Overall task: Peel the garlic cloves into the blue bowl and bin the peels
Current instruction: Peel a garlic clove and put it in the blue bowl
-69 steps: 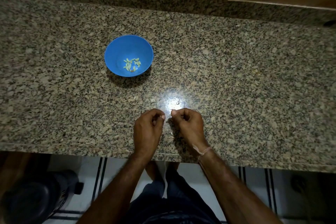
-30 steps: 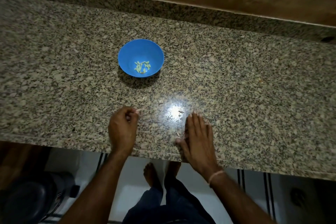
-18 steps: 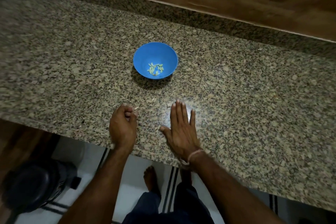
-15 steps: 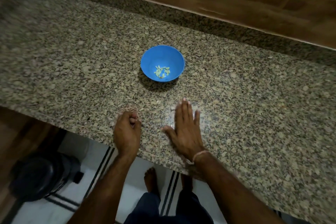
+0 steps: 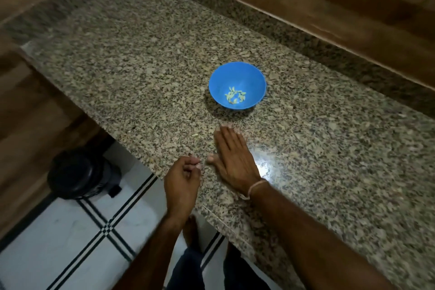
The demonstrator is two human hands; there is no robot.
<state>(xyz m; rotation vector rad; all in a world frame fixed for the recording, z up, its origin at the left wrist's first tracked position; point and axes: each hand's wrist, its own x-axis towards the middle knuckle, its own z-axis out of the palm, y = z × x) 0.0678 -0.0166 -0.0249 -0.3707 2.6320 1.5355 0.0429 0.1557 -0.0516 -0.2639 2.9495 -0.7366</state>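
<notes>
Left grip (image 5: 182, 179) curls at the surface (image 5: 329, 148) edge, contents hidden, touching the flat, spread right grip (image 5: 233, 158), probably sweeping peels toward it; blue bowl (image 5: 237, 73) of cloves (image 5: 235, 96) sits just beyond its fingertips, bin (image 5: 77, 174) below left.

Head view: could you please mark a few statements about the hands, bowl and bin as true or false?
1. The bowl holds cloves. True.
2. The right hand is a fist. False: it lies flat on the counter, fingers straight.
3. The bin stands on the counter. False: it stands on the floor, beside the counter.
4. The left hand has curled fingers at the counter's edge. True.
5. The right hand touches the bowl. False: a strip of counter lies between them.
</notes>
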